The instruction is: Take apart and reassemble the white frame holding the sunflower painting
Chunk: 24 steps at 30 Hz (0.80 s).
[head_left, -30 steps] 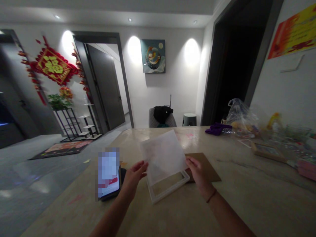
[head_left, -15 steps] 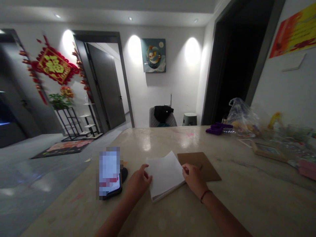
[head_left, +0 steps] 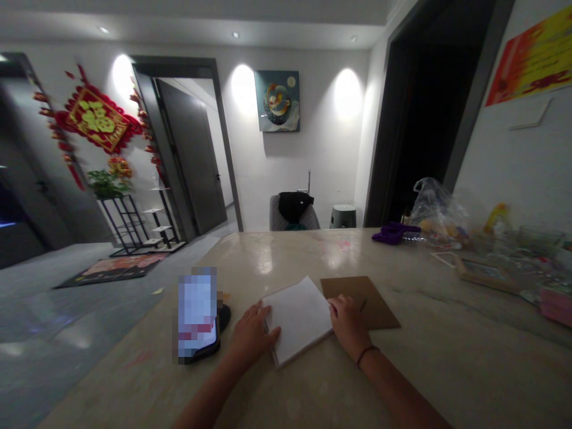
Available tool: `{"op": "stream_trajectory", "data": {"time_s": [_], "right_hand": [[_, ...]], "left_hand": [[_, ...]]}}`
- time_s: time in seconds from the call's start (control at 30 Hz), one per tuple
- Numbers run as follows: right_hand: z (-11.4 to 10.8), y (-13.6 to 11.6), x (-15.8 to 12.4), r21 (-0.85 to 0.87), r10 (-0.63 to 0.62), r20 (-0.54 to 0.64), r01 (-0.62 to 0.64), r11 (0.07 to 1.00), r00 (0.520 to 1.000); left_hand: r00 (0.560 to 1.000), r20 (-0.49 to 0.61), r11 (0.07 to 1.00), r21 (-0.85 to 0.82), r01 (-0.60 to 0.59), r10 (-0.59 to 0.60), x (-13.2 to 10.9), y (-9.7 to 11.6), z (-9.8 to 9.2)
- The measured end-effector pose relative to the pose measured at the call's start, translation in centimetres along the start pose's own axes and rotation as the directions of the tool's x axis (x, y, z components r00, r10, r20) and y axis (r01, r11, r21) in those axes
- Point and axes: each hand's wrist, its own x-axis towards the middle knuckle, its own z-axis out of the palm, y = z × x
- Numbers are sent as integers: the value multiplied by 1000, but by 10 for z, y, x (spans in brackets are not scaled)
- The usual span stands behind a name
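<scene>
A white sheet of paper [head_left: 297, 319] lies flat on a white-edged frame [head_left: 276, 351], covering almost all of it, on the marble table [head_left: 286, 256]. My left hand [head_left: 252, 333] rests at the sheet's left edge, with its fingers lying flat against it. My right hand [head_left: 348, 325] sits at the right edge, between the sheet and a brown cardboard sheet [head_left: 370, 301], and touches both. Left of my left hand lie a phone [head_left: 196, 316] with a blurred screen and a small black object [head_left: 224, 317].
At the far right of the table are a clear plastic bag [head_left: 438, 211], a purple item [head_left: 395, 233], a wood-framed picture [head_left: 485, 274], glassware and a pink pad [head_left: 556, 307]. The table's left edge drops to the floor beyond the phone. A chair [head_left: 295, 211] stands past the far edge.
The white sheet has come down from the raised position and now lies flat on the frame. Both hands have lowered and closed in on its edges. The frame no longer shows beneath it.
</scene>
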Motion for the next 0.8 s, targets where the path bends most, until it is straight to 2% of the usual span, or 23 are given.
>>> {"op": "stream_trajectory", "data": {"time_s": [0.1, 0.23, 0.47, 0.67, 0.8], "right_hand": [[3, 0, 0, -18, 8, -2, -8, 1000, 1000], [5, 1, 0, -24, 9, 1, -9, 1000, 1000], [11, 4, -2, 59, -18, -3, 18, 998, 1000], [12, -2, -11, 141, -161, 169, 138, 980, 972], [7, -3, -9, 121, -176, 155, 158, 980, 972]], "left_hand": [[999, 44, 996, -86, 0, 3, 0, -2, 0], [999, 34, 990, -137, 43, -39, 1, -4, 1], [996, 53, 996, -48, 81, -79, 4, -3, 4], [996, 26, 996, 45, 79, -80, 6, -4, 10], [996, -11, 996, 23, 87, -87, 8, -7, 14]]}}
